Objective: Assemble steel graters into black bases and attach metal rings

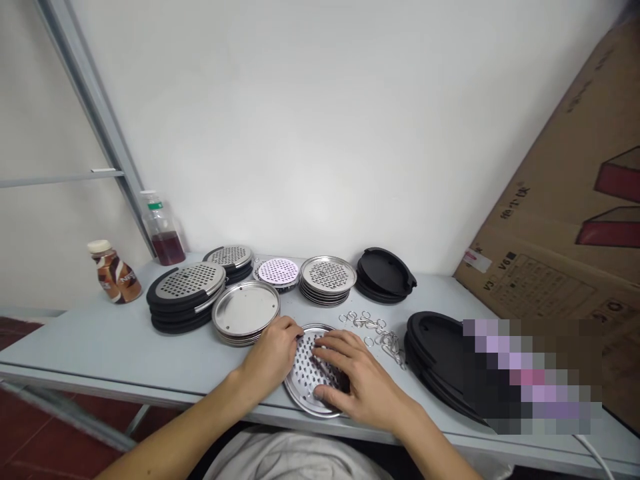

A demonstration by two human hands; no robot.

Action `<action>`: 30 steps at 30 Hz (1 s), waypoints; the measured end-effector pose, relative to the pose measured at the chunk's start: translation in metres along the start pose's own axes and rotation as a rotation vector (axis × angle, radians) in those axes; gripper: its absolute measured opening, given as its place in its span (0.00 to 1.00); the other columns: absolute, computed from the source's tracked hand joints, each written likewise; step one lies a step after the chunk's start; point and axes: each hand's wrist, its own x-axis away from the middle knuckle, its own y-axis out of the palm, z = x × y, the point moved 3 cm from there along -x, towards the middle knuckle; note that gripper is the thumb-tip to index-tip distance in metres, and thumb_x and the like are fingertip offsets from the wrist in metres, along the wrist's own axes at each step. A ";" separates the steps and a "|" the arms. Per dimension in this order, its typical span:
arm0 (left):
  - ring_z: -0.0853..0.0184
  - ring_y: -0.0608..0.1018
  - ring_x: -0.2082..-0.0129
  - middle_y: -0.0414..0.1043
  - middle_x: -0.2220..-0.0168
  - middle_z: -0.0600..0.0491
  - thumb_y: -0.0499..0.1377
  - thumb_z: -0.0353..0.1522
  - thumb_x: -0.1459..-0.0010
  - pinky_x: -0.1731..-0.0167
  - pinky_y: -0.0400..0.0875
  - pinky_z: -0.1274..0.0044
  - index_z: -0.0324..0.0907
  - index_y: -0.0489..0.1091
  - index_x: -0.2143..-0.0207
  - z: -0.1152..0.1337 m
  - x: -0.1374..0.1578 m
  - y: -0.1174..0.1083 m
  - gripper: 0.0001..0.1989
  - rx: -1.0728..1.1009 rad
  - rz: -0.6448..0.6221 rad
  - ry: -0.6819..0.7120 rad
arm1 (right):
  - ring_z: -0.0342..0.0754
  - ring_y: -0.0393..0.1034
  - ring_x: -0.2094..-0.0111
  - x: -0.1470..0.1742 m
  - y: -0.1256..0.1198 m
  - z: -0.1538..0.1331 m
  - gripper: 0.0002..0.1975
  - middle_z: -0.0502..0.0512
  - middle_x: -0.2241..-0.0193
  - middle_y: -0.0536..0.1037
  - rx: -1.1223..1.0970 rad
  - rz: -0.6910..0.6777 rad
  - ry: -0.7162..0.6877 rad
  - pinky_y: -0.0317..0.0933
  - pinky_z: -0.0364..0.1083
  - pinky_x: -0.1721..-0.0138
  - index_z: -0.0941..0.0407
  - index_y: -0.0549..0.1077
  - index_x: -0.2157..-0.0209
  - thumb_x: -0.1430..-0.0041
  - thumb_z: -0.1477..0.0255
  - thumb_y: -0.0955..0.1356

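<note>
A round metal grater disc [306,373] with raised teeth lies near the front edge of the table. My left hand [277,350] is at the disc's upper left rim, its fingers curled and pressed together; whatever they pinch is hidden. Over the right side of the same disc rests my right hand [357,373], thumb and fingers apart, fingertips touching the toothed face. Just behind my left hand stands a stack of plain metal discs [246,310]. Bent wire rings and clips [385,337] are scattered to the right, beyond my right hand.
Assembled black-rimmed graters [187,297] are stacked at left, more [230,259] behind. Toothed discs [327,277] and black bases [385,270] stand at the back. Black lids [437,353] lie at right, beside a large carton [550,267]. Two bottles [116,277] [165,233] stand far left.
</note>
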 end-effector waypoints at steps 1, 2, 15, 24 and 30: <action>0.60 0.76 0.59 0.75 0.62 0.47 0.52 0.17 0.42 0.53 0.72 0.68 0.37 0.77 0.60 0.000 0.001 0.001 0.17 0.004 0.004 0.002 | 0.56 0.60 0.42 0.000 0.000 0.000 0.24 0.58 0.47 0.74 -0.006 0.000 0.004 0.52 0.55 0.38 0.53 0.72 0.46 0.44 0.63 0.72; 0.60 0.75 0.58 0.74 0.61 0.46 0.52 0.17 0.42 0.53 0.72 0.68 0.37 0.77 0.59 -0.001 0.002 0.002 0.17 0.008 0.004 0.001 | 0.56 0.60 0.42 0.000 0.000 0.000 0.25 0.58 0.47 0.74 -0.012 -0.001 0.009 0.52 0.55 0.38 0.54 0.71 0.45 0.44 0.64 0.72; 0.60 0.74 0.56 0.72 0.59 0.46 0.49 0.14 0.45 0.52 0.70 0.67 0.37 0.74 0.59 -0.008 0.002 0.013 0.20 0.089 0.029 -0.028 | 0.55 0.58 0.41 -0.002 0.001 0.000 0.22 0.58 0.48 0.74 -0.023 -0.015 0.000 0.56 0.53 0.38 0.56 0.72 0.47 0.43 0.68 0.71; 0.61 0.74 0.57 0.72 0.60 0.46 0.48 0.14 0.44 0.52 0.69 0.68 0.37 0.76 0.59 -0.006 0.003 0.012 0.21 0.100 0.010 -0.030 | 0.56 0.59 0.41 -0.002 0.001 -0.001 0.21 0.59 0.48 0.74 -0.031 -0.010 -0.008 0.57 0.55 0.39 0.56 0.72 0.47 0.43 0.68 0.71; 0.61 0.73 0.59 0.72 0.61 0.47 0.51 0.15 0.45 0.53 0.70 0.69 0.40 0.78 0.62 -0.002 0.004 0.011 0.20 0.037 -0.008 0.046 | 0.57 0.60 0.41 -0.003 0.000 -0.001 0.21 0.60 0.48 0.75 -0.026 0.000 -0.009 0.58 0.57 0.40 0.55 0.73 0.47 0.42 0.67 0.71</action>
